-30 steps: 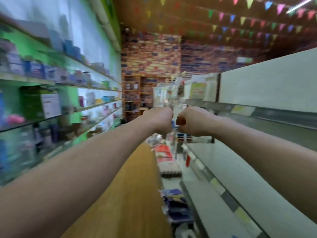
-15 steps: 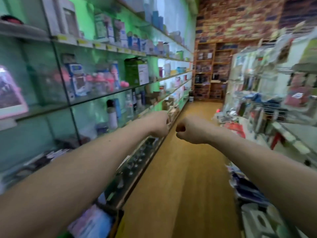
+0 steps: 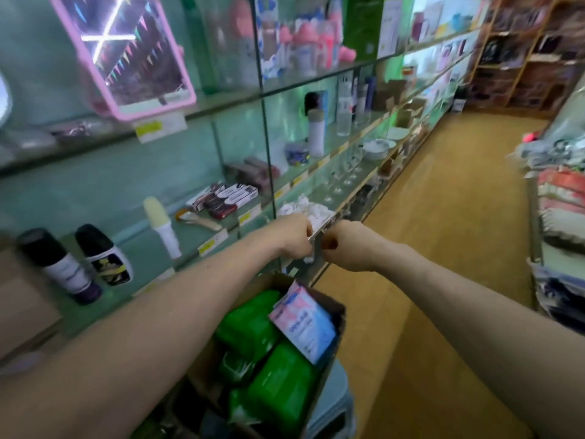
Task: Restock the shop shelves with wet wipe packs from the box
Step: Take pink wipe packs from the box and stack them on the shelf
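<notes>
Green plastic wraps most of the wet wipe packs (image 3: pixel 278 388): glossy, plump, rectangular bundles, several of them piled loosely and tilted against one another. One different pack (image 3: pixel 304 324), pink, pale blue and white with printed lettering, lies slanted on top of the green ones toward the far right corner. All of them sit inside an open cardboard box (image 3: pixel 269 282) low in front of us, directly under our forearms, with its flaps up. The box rests on something pale grey-blue (image 3: pixel 332 413), which may be a stool, though we cannot tell for sure.

To the left of the box runs a glass shelf (image 3: pixel 190 248) with yellow price tags along its edge. On it stand a black-capped spray can (image 3: pixel 60 267), a black-capped roll-on (image 3: pixel 103 255) and a white bottle with a pale yellow cap (image 3: pixel 161 226). Farther along lie flat dark and white cartons (image 3: pixel 224 196). A pink-framed mirror (image 3: pixel 126 52) leans on the shelf above.

Our hands are stretched out ahead, beyond the box, close together but not touching. Our left hand (image 3: pixel 296 237) is curled into a fist just in front of the shelf edge. Our right hand (image 3: pixel 348 245) is likewise a fist, above the wooden floor (image 3: pixel 443 217). We see nothing held in either.
</notes>
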